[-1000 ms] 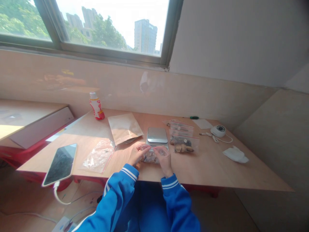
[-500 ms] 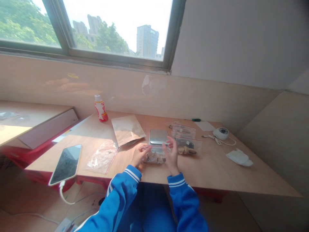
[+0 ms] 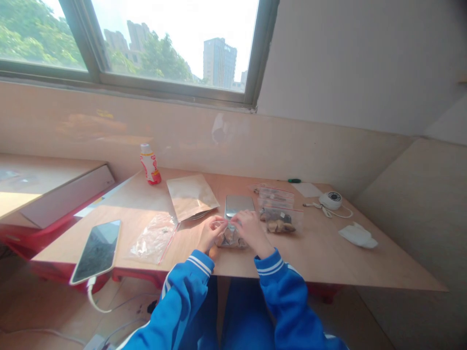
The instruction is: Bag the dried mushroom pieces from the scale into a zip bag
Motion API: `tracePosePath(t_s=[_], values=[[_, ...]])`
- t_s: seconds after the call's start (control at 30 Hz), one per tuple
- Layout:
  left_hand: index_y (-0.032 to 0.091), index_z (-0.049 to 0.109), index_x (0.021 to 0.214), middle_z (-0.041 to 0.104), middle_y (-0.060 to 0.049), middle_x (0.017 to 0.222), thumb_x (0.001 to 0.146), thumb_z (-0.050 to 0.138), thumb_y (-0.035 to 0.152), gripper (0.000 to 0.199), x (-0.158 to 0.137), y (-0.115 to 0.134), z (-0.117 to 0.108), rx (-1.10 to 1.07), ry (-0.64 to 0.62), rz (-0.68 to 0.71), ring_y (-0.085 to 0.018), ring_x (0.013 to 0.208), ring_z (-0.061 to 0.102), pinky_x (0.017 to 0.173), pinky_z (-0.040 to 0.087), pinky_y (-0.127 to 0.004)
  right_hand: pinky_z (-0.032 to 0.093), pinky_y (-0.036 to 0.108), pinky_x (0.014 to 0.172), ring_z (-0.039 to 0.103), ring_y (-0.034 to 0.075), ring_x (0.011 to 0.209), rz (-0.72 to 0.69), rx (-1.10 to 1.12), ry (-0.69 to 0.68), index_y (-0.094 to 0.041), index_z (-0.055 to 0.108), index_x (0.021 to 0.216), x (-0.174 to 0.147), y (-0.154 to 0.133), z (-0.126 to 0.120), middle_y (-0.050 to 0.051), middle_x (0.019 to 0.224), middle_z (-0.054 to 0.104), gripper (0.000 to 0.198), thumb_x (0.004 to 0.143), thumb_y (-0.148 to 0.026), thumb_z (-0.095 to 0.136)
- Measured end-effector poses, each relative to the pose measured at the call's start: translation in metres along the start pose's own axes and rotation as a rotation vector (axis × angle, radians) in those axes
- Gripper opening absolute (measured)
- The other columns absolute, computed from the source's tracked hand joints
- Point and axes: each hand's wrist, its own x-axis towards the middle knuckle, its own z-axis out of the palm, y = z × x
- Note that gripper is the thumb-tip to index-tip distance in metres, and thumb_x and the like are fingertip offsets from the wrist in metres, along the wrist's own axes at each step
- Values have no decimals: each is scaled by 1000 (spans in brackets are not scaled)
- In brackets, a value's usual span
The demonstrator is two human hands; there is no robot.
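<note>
Between my hands, near the front edge of the table, is a clear zip bag (image 3: 230,239) with brownish pieces inside. My left hand (image 3: 211,232) pinches the bag's top edge at its left. My right hand (image 3: 251,232) reaches across from the right, its fingers closed on the same top edge beside the left fingertips. Just behind the bag lies a flat scale (image 3: 239,204) with a shiny metal plate, partly covered by my right fingers. To the right, another filled zip bag (image 3: 280,224) holds brown dried pieces.
A brown paper pouch (image 3: 192,194), empty-looking zip bags (image 3: 155,239) and a drink bottle (image 3: 150,165) lie or stand left. The phone (image 3: 97,252) overhangs the table edge, cable attached. Rightward are more filled bags (image 3: 276,195), a small white fan (image 3: 331,200) and white tissue (image 3: 358,236).
My right hand has moved left and closed on the bag's top edge, where its fingers were spread before. My left hand stays at the bag's left side. The view has shifted slightly.
</note>
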Motion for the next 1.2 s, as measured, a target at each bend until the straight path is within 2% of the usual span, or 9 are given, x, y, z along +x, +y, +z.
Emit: tracePosePath(t_s=[0.27, 0.43, 0.63, 0.87, 1.2], values=[[15, 61, 76, 59, 2, 63, 67, 72, 46, 34, -2, 3, 2, -54, 20, -36, -11, 59, 53, 58, 41, -22, 33, 33, 79, 57, 20, 81, -20, -42, -15, -19, 62, 87, 2, -5, -4, 3, 84, 68, 9, 89, -24, 55], [15, 61, 77, 62, 0, 68, 66, 72, 45, 33, -1, 2, 1, -68, 8, -40, -12, 64, 57, 63, 44, -23, 33, 33, 79, 56, 20, 82, -32, -63, -13, -21, 63, 81, 0, 2, -4, 2, 82, 67, 9, 87, -26, 59], [15, 62, 75, 64, -2, 74, 67, 72, 44, 31, -1, 3, 1, -55, -16, -14, -14, 69, 58, 65, 46, -24, 32, 33, 77, 56, 20, 82, -28, -75, -5, -21, 62, 80, 0, 3, 0, 2, 82, 67, 10, 88, -19, 57], [15, 62, 76, 61, 0, 66, 66, 72, 46, 34, -1, 2, 1, -47, -19, -46, -12, 61, 55, 58, 43, -22, 31, 33, 76, 55, 19, 80, 21, -42, 15, -21, 61, 75, 1, 1, 7, 2, 80, 67, 19, 88, -12, 51], [14, 66, 76, 63, -2, 67, 64, 75, 45, 34, 2, -5, -1, -72, 6, -56, -12, 61, 56, 59, 44, -23, 32, 31, 73, 54, 19, 80, -12, -54, -8, -20, 58, 80, 1, 0, 8, 3, 82, 65, 13, 88, -14, 50]])
